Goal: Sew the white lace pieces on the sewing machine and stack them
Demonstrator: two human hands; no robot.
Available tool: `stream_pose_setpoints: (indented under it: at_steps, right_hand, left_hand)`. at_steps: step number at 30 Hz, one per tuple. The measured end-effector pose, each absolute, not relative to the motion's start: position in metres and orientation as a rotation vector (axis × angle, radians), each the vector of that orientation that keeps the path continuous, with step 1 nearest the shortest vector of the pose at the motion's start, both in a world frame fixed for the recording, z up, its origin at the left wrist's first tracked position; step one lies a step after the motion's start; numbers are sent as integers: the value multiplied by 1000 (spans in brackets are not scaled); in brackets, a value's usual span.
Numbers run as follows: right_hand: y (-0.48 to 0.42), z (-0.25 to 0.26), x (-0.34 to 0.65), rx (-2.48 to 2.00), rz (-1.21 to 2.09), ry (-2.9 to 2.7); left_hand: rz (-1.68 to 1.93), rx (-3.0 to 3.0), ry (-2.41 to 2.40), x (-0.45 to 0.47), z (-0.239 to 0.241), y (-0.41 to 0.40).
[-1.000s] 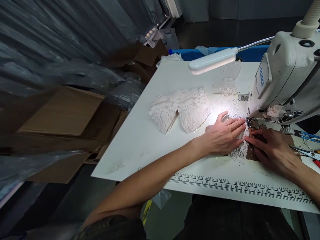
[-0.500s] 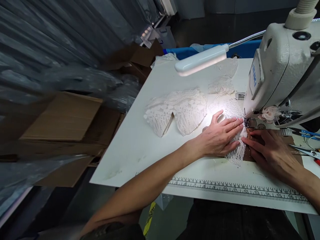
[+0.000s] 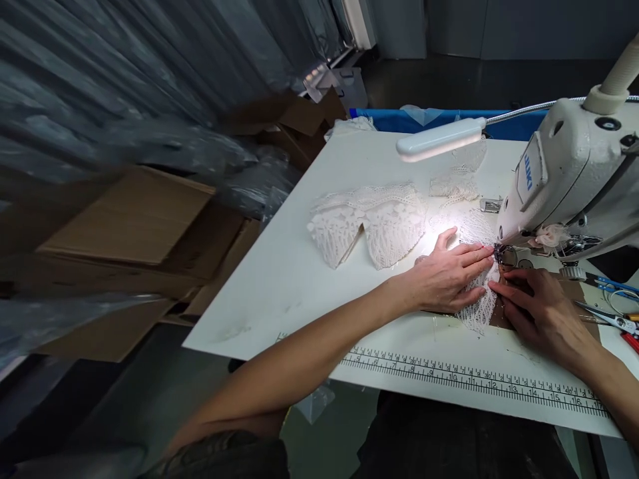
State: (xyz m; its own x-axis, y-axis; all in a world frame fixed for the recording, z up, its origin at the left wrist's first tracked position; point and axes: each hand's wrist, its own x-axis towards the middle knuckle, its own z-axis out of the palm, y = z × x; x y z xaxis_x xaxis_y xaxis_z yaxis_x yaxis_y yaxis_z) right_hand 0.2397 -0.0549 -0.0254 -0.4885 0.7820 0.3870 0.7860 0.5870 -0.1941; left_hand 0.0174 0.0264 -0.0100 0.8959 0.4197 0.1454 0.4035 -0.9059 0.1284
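My left hand (image 3: 452, 276) lies flat on a strip of white lace fabric (image 3: 480, 313), fingers stretched toward the presser foot (image 3: 499, 253) of a white sewing machine (image 3: 564, 173). The lace runs beneath that hand and along the left side of the needle area. My right hand (image 3: 546, 313) rests just right of the strip, fingers bent and apart, one fingertip touching its edge. Whether a thumb pinches the lace from below is hidden. Farther left lies a folded pile of white lace pieces (image 3: 369, 223). More lace (image 3: 456, 183) spreads behind the strip.
A lamp (image 3: 442, 140) hangs low over the white table (image 3: 249, 306). Scissors (image 3: 612, 318) and blue-handled snips (image 3: 616, 286) lie at the right. A printed ruler (image 3: 449, 376) follows the front edge. Cardboard boxes (image 3: 130, 219) stand left of the table.
The camera view has shifted, so the table and machine sit a little differently in the picture. Both hands keep nearly the same places at the lace, with no clear change in their hold.
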Motion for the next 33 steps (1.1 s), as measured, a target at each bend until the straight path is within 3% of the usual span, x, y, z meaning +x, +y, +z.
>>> stream_pose_setpoints:
  at_steps: [33]
  right_hand:
    - [-55,-27,240,-1177,-33,-2328]
  left_hand:
    - [257,3158,641,21,-8,21]
